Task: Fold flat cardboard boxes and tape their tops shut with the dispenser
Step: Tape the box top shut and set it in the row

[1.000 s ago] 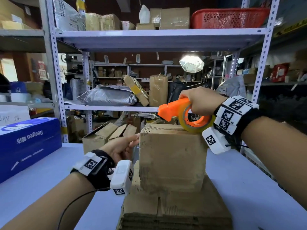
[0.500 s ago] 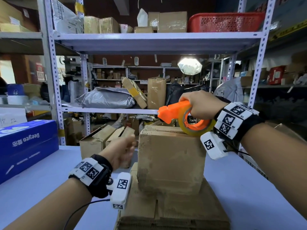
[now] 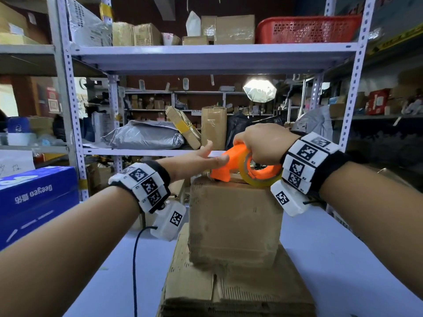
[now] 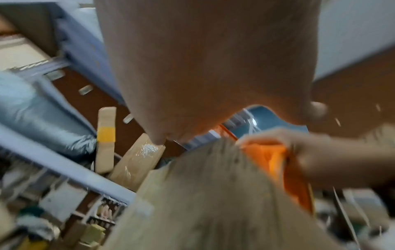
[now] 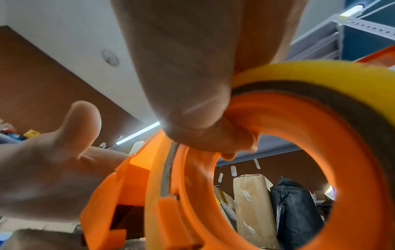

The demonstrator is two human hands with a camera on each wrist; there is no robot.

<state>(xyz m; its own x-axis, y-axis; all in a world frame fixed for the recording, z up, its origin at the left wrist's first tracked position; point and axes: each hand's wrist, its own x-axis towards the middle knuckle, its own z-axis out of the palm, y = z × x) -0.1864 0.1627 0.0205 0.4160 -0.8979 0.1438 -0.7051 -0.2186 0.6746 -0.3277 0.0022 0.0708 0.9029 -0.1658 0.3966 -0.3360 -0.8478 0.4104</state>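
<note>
A folded brown cardboard box (image 3: pixel 235 225) stands upright on a stack of flat cardboard boxes (image 3: pixel 238 291) near the table's front. My right hand (image 3: pixel 256 145) grips an orange tape dispenser (image 3: pixel 229 165) with a yellow tape roll (image 5: pixel 320 74), its nose resting on the box top. In the right wrist view the fingers curl through the dispenser ring (image 5: pixel 213 138). My left hand (image 3: pixel 206 154) reaches over the box top with straight fingers, its fingertips touching the dispenser's front. The left wrist view is blurred; it shows the box (image 4: pixel 213 194) and the dispenser (image 4: pixel 278 162).
A blue carton (image 3: pixel 34 197) sits on the table (image 3: pixel 332 248) at the left. Metal shelving (image 3: pixel 206 56) with parcels, a grey bag (image 3: pixel 142 138) and a red basket (image 3: pixel 306 28) rises behind. Open cardboard boxes stand behind the left wrist.
My left hand has risen from beside the box's left wall to the box top and now touches the dispenser's front. The dispenser has dropped onto the box top.
</note>
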